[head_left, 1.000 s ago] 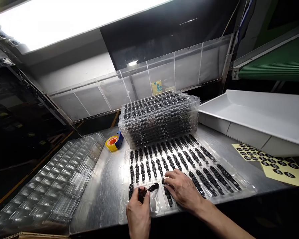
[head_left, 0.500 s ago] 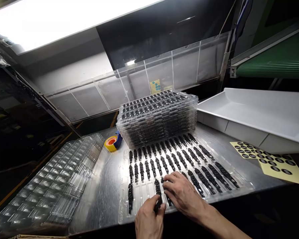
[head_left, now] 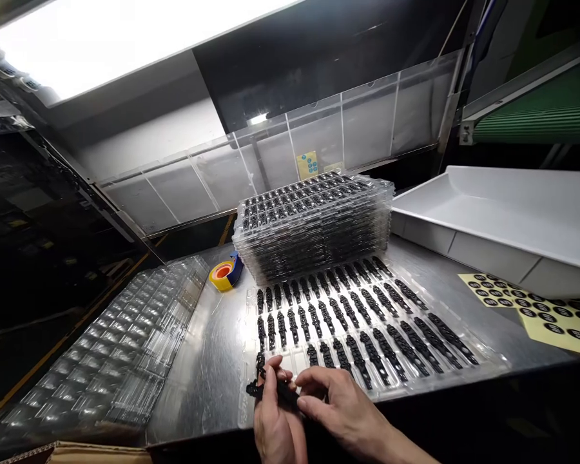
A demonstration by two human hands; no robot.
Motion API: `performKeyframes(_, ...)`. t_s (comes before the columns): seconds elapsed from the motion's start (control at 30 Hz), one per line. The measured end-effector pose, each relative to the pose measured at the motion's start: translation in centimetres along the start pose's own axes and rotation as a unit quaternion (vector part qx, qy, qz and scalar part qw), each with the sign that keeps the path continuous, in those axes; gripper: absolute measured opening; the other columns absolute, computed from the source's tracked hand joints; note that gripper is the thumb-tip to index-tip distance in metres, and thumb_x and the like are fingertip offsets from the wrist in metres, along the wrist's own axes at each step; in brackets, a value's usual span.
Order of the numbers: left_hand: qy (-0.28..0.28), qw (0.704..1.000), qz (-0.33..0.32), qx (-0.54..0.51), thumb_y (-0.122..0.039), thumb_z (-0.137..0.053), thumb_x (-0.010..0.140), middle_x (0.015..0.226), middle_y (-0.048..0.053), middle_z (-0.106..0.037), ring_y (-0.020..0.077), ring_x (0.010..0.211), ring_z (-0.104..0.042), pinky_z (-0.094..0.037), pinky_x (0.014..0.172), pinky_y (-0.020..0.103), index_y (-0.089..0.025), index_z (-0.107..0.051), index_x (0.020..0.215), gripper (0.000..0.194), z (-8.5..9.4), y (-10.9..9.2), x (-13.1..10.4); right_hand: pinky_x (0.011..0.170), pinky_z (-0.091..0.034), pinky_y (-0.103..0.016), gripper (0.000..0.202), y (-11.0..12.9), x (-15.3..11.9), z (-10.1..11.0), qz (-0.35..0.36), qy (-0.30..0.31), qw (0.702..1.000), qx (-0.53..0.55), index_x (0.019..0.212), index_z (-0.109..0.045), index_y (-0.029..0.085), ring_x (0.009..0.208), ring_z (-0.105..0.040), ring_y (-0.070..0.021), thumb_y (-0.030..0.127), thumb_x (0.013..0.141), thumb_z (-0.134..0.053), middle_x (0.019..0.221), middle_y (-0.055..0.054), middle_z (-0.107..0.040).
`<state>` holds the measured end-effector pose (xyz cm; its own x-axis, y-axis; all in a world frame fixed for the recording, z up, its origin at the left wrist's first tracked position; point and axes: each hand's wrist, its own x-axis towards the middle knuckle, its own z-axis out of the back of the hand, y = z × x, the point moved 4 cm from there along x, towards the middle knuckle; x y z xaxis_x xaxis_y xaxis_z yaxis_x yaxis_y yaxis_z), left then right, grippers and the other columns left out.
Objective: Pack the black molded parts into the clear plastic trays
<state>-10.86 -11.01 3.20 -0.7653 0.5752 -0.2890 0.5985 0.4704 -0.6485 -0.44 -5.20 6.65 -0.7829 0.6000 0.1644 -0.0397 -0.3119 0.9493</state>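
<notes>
My left hand (head_left: pixel 276 419) is closed around one or more black jointed, chain-like strips (head_left: pixel 288 394) at the near edge of a clear plastic tray (head_left: pixel 298 359). Thumb and fingers of my right hand (head_left: pixel 343 403) close on the right end of the held strip. Three rows of similar black strips (head_left: pixel 400 353) lie in the tray's slots. In the near row, several slots left of the middle show no strip; the leftmost strip there is partly covered by my left hand.
Behind the tray rises a stack of filled clear trays (head_left: pixel 314 238). Clear blister trays (head_left: pixel 106 348) lie at left, near a yellow-blue tape roll (head_left: pixel 225 272). At right are sticker sheets (head_left: pixel 531 309) and a white bin (head_left: pixel 507 219). A cardboard box edge (head_left: pixel 96 452) shows below.
My left hand has moved left and turned, now with a strip lying across it. My right hand has left the near-row strips and come down to the held strip's end.
</notes>
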Motion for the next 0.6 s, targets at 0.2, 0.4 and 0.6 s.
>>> performKeyframes(0.2,-0.030,0.999,-0.018,0.034,-0.044,-0.054,0.090,0.074,0.000,-0.054,0.0105,0.066,-0.055,-0.051,0.063,0.021,-0.018,-0.064,0.090,0.028,0.5,0.2,-0.2,0.067,-0.046,-0.024,0.017,0.2,-0.1,-0.8,-0.003,-0.029,0.999,-0.013,0.087,-0.073,0.020,0.075,-0.064,-0.0160,0.019,0.081,-0.058,0.082,0.001,-0.072)
performKeyframes(0.4,-0.052,0.997,-0.050,0.022,-0.054,-0.052,0.088,0.074,-0.001,-0.055,0.0129,0.070,-0.059,-0.053,0.062,0.024,-0.021,-0.064,0.091,0.035,0.8,-1.4,0.1,0.060,-0.043,-0.023,0.029,0.2,0.3,-0.7,-0.023,-0.005,1.000,0.013,0.097,-0.073,0.021,0.069,-0.059,-0.0141,0.011,0.072,-0.063,0.078,0.003,-0.069)
performKeyframes(0.6,-0.036,0.995,-0.084,0.041,-0.052,-0.064,0.081,0.063,-0.002,-0.053,0.0126,0.057,-0.053,-0.045,0.043,0.021,-0.020,-0.064,0.096,0.035,4.5,-5.3,1.4,0.075,-0.052,-0.030,0.018,-0.4,0.6,2.7,0.021,-0.097,0.984,-0.149,0.100,-0.071,0.017,0.081,-0.061,-0.0175,0.012,0.084,-0.063,0.093,-0.003,-0.068)
